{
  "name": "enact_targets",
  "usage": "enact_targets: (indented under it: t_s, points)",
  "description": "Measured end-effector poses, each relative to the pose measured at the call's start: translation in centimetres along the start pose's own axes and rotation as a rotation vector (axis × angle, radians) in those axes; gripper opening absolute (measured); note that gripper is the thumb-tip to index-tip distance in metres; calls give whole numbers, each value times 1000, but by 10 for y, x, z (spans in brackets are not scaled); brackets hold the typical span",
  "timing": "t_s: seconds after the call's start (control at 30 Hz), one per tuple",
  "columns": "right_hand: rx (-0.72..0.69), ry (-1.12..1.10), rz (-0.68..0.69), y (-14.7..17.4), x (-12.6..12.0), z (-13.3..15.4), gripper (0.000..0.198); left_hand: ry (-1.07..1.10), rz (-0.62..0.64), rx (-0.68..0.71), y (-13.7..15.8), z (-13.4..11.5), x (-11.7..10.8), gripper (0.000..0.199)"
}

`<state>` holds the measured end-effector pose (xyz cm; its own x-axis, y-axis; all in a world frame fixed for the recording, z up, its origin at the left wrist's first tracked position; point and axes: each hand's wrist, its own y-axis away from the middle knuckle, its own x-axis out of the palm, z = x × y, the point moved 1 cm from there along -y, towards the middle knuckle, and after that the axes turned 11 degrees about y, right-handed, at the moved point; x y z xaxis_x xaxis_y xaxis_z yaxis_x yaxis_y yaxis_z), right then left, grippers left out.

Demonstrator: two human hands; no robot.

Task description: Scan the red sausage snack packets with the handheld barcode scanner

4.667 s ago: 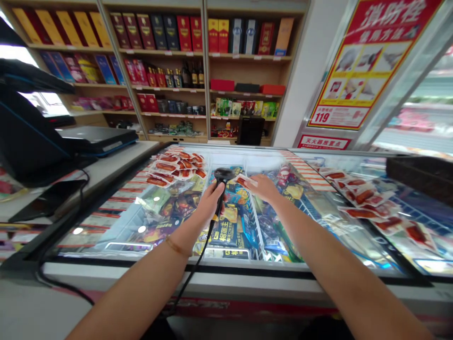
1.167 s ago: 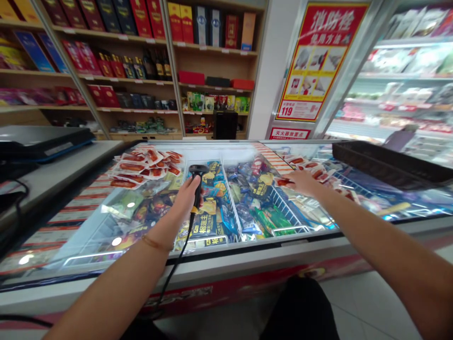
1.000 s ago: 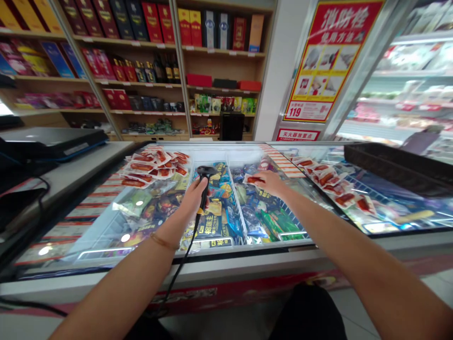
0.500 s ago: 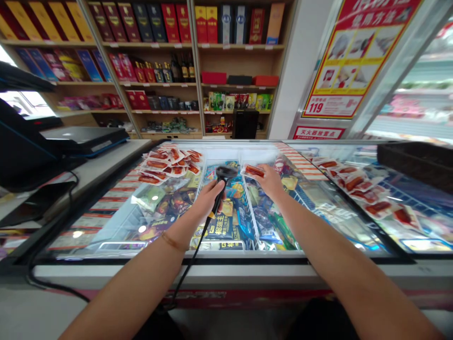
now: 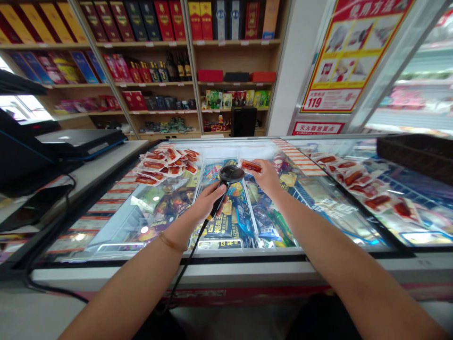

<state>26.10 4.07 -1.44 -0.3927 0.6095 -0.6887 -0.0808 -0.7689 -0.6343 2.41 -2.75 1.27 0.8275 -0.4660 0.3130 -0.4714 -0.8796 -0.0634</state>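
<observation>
Sausage packet — held above the freezer, nearer its far edge; right grip pinching the packet's right end; left grip wrapped round the scanner, head just beside the packet; scanning in hand, I judge — next calls for steady alignment; packet pile toward far-left corner.

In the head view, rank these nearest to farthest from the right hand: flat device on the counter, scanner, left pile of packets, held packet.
1. Held packet: in the right hand.
2. Scanner: just left, in the left hand.
3. Left pile of packets: farther left, on the freezer.
4. Flat device: still farther left, on the counter.
</observation>
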Motion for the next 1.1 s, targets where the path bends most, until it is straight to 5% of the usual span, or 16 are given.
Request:
enact_targets:
  t_s: [0.4, 0.6, 0.7, 0.87, 1.1]
  points:
    - [-22, 22, 26, 2, 5, -3, 38, -6, 3, 1, -3, 5, -5, 41]
    - [-9, 39, 32, -8, 12, 14, 44, 89, -331, 97, -3, -15, -6, 43]
    - [-85, 21, 76, -33, 19, 53, 42, 173, -456, 136, 3, -45, -19, 43]
    - [-210, -27, 92, -83, 47, 160, 41, 275, -638, 316, 30, -97, -70, 44]
    - [-175, 120, 173, -102, 107, 274, 35, 230, -887, 448, 84, -129, -148, 35]
